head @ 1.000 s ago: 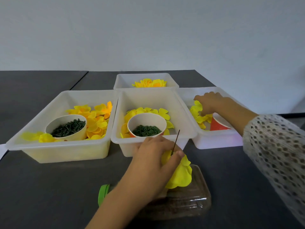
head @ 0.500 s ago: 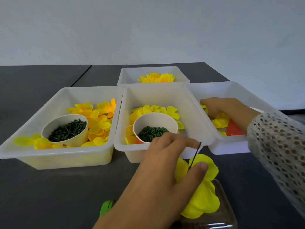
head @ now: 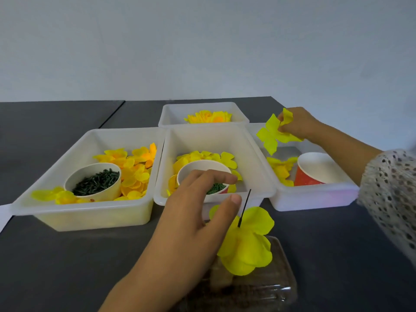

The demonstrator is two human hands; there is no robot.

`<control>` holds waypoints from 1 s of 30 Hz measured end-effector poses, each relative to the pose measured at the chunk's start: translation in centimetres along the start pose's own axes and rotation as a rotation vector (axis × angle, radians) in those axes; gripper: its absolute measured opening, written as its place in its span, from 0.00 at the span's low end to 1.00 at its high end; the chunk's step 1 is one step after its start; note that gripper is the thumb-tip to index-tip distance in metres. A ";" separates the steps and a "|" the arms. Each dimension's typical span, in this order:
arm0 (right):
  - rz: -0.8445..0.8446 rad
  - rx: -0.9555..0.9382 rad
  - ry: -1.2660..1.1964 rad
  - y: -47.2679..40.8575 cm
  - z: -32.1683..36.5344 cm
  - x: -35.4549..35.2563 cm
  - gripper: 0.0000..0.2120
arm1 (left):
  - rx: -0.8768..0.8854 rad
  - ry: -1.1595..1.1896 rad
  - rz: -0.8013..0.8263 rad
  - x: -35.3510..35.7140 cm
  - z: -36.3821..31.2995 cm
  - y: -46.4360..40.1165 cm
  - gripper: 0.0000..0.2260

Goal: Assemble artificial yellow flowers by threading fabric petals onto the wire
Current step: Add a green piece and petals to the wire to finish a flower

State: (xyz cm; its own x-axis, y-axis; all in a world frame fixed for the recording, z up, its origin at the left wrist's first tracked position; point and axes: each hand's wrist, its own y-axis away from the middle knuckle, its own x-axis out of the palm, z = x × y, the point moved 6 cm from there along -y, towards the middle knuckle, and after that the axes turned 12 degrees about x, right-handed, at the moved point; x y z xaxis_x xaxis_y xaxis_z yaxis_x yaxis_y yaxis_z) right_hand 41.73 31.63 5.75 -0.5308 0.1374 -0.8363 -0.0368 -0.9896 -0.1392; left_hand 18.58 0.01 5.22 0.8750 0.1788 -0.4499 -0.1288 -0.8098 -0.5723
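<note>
On the dark bench point(head: 67, 255), my left hand point(head: 193, 221) hovers spread beside the half-built flower point(head: 247, 246) on its upright wire point(head: 245, 206). My right hand point(head: 297, 124) pinches a yellow petal point(head: 272, 134) above the right tray point(head: 315, 199).

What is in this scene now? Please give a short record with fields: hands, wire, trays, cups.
left hand: fingers relaxed, beside the wire, holds nothing that shows
right hand: pinches a petal above the right tray
wire: dark, tilted, pokes up through the threaded petals
left tray: petals, cup of dark green pieces
middle tray: petals, cup partly hidden by the left hand
back tray: yellow flowers
right tray: petals, red cup
</note>
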 end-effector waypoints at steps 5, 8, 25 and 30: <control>-0.035 0.130 -0.488 1.8 -0.1 -2.7 0.11 | 0.015 -0.016 -0.031 -0.5 -1.1 0.2 0.10; 0.076 0.142 -0.707 4.0 0.7 -3.9 0.14 | 0.026 -0.002 -0.053 -0.9 -1.7 0.3 0.10; 0.673 -0.088 -0.924 26.3 8.0 -4.8 0.13 | -0.279 0.343 0.028 1.1 -3.3 -1.6 0.08; 0.624 -0.107 -0.888 26.9 7.7 -4.7 0.08 | -0.220 0.358 0.002 0.3 -3.4 -1.3 0.03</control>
State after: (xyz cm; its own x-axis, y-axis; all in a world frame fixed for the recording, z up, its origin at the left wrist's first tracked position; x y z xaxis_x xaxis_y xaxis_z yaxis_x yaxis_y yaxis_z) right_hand 36.75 3.99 9.98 -0.8540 -0.5105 -0.1005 0.5025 -0.8593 0.0951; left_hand 20.65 -0.76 8.19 0.9867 0.0031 -0.1624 -0.0620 -0.9168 -0.3944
